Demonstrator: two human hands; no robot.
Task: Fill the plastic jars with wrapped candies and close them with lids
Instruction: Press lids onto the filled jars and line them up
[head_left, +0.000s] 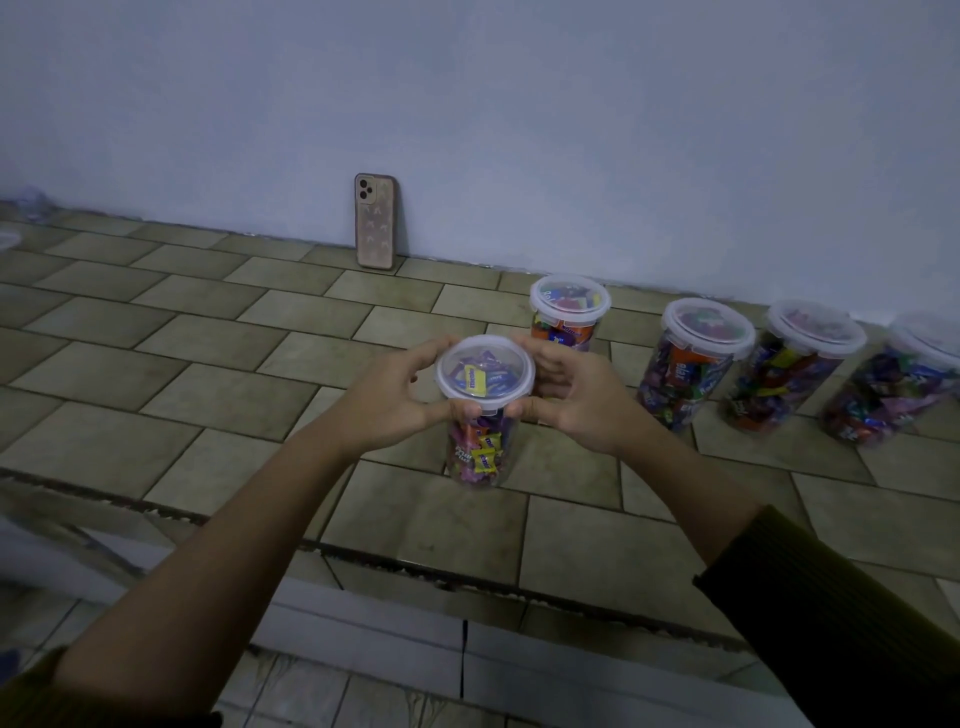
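Candy (488, 447) is packed inside a clear jar (457, 467) over the tiled floor (208, 338). The lid (484, 367) is on, and its rim is gripped by the left hand (387, 400) and the right hand (582, 400), fingers curled around it. Four more closed jars (685, 364) are lined up on the right by the wall (519, 130), where a phone (376, 222) is leaned.

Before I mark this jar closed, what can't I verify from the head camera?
- Lid seal, head view: the left hand and right hand cover the lid rim on both sides, so full closure of the held jar is unclear.
- Rear jar: lower part partly hidden behind the right hand.
- Rightmost jar: cut off by the right frame edge.
- Candy wrappers: print mostly too small and blurred in dim light.
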